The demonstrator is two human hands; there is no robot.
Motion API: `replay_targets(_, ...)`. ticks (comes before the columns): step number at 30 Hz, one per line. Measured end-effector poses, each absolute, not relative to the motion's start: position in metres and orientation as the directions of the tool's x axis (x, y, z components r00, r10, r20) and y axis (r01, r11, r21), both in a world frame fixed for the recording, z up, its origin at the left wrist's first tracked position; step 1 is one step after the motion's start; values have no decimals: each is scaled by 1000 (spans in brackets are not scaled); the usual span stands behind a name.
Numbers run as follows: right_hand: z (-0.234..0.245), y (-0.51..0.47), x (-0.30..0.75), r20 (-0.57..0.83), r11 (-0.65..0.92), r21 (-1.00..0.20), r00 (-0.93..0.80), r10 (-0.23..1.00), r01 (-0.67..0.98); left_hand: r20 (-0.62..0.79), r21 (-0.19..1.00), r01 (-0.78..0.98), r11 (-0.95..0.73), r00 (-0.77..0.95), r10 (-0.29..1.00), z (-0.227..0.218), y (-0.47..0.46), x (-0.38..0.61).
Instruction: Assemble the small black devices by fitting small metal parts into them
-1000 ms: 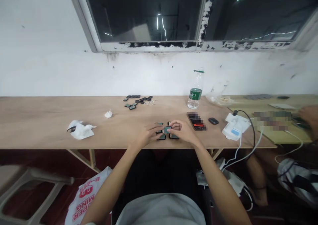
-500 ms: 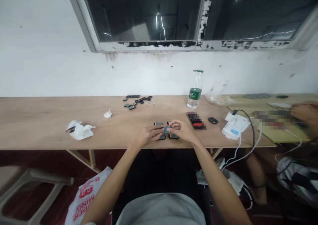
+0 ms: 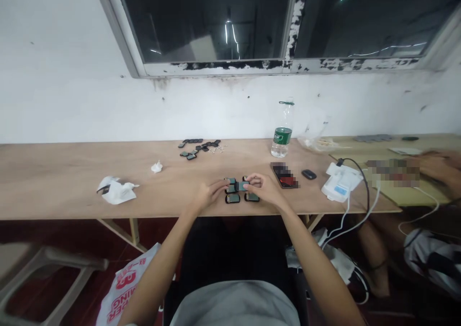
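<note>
Near the front edge of the wooden table, my left hand and my right hand meet over a cluster of small dark rectangular parts. Between thumb and fingers my right hand pinches one small teal-faced part. The fingertips of my left hand are curled and touch the parts next to it. Two more dark parts lie flat on the table just below my fingers.
A scatter of several similar dark parts lies at the back middle. Crumpled tissue, a water bottle, a phone and a white charger with cables also sit on the table. Another person's hand works at far right.
My left hand has drawn back slightly to the left, uncovering the part lying at the front. The other person's hand at the right has shifted.
</note>
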State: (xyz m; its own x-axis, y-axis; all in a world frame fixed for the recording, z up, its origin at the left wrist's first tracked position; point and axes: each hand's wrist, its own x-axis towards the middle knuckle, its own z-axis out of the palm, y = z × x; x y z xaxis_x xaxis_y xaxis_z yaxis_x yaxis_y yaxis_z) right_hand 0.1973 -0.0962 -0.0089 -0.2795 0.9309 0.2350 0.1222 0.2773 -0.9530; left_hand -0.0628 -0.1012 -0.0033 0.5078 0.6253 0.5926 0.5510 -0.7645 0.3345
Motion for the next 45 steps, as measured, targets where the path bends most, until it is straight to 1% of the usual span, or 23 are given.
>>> replay_targets(3,-16,-88,205,273,303,-934,-171,947,188,458,411,646,-643,463,758,1,-97,-75)
replay_targets(5,-25,-80,210,298,318,-923,-120,947,219,380,440,692,-572,433,817,0,-93,-83)
replay_targets(9,-44,-65,219,281,298,-921,-102,954,250,293,482,709,-514,423,858,-10,-82,-96)
replay_targets(14,-52,-62,221,283,289,-875,-74,956,389,249,523,708,-475,406,879,-19,-75,-101)
replay_targets(20,-48,-66,217,312,300,-777,-75,947,553,230,589,650,-481,435,870,-21,-74,-102)
replay_targets(23,-43,-69,217,340,313,-747,-68,938,586,218,596,642,-482,449,867,-20,-75,-105)
replay_targets(25,-37,-73,220,357,342,-723,-99,929,600,209,594,646,-480,452,867,-19,-76,-106)
replay_targets(26,-33,-76,221,356,368,-704,-146,923,608,205,593,647,-480,455,866,-18,-76,-107)
replay_targets(28,-25,-83,226,320,422,-662,-275,907,619,200,596,644,-480,460,865,-16,-77,-107)
replay_targets(30,-19,-89,229,249,445,-636,-379,891,631,199,595,643,-481,462,864,-15,-77,-108)
replay_targets(35,-14,-95,233,95,389,-601,-421,902,698,174,630,629,-455,457,873,-13,-77,-111)
replay_targets(37,-14,-95,233,50,374,-600,-433,900,707,170,640,621,-452,459,872,-11,-78,-111)
replay_targets(39,-14,-94,232,39,359,-620,-430,902,697,178,634,626,-453,452,874,-7,-80,-111)
replay_targets(42,-15,-93,232,64,354,-678,-428,902,644,209,609,641,-467,438,874,2,-86,-108)
replay_targets(45,-13,-94,230,95,363,-744,-449,888,561,276,575,620,-533,466,840,10,-95,-97)
